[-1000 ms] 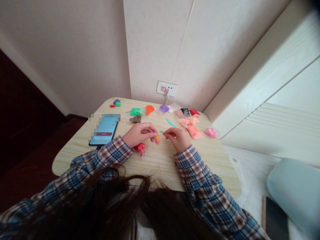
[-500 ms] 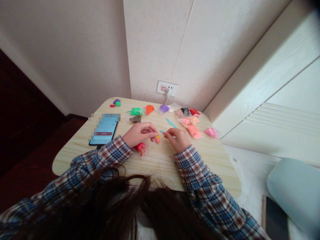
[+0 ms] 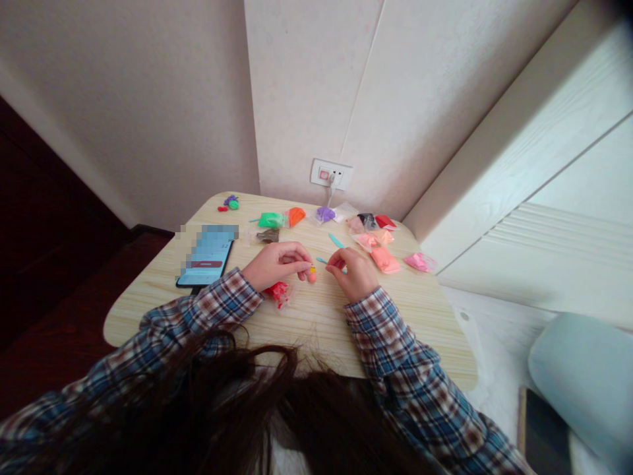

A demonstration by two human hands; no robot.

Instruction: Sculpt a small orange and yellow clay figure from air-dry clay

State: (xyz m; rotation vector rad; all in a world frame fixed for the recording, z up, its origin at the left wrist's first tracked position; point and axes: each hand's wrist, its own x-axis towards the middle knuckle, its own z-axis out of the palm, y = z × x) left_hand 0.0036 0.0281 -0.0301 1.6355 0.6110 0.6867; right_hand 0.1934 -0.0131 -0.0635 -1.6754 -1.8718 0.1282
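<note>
In my left hand (image 3: 281,265) a small clay piece (image 3: 312,277), yellow on top and orange-pink below, is pinched between thumb and fingertips. To its right my right hand (image 3: 357,276) has thumb and forefinger closed in a pinch; whatever they hold, if anything, is too small to make out. A thin blue modelling tool (image 3: 322,260) shows just beyond those fingertips, partly hidden by the hand. Farther back lies a wider blue clay knife (image 3: 336,241). Under the left wrist sits an opened bag of red clay (image 3: 281,294).
A phone (image 3: 208,257) lies at the left of the wooden table (image 3: 306,336). Along the back are bags of green (image 3: 271,220), orange (image 3: 297,216) and purple clay (image 3: 325,214), with peach (image 3: 384,260) and pink bags (image 3: 419,262) at right. Small clay shapes (image 3: 232,203) sit back left.
My right hand has drawn slightly right, away from the clay piece, so more of the thin blue tool shows. My left hand keeps its place.
</note>
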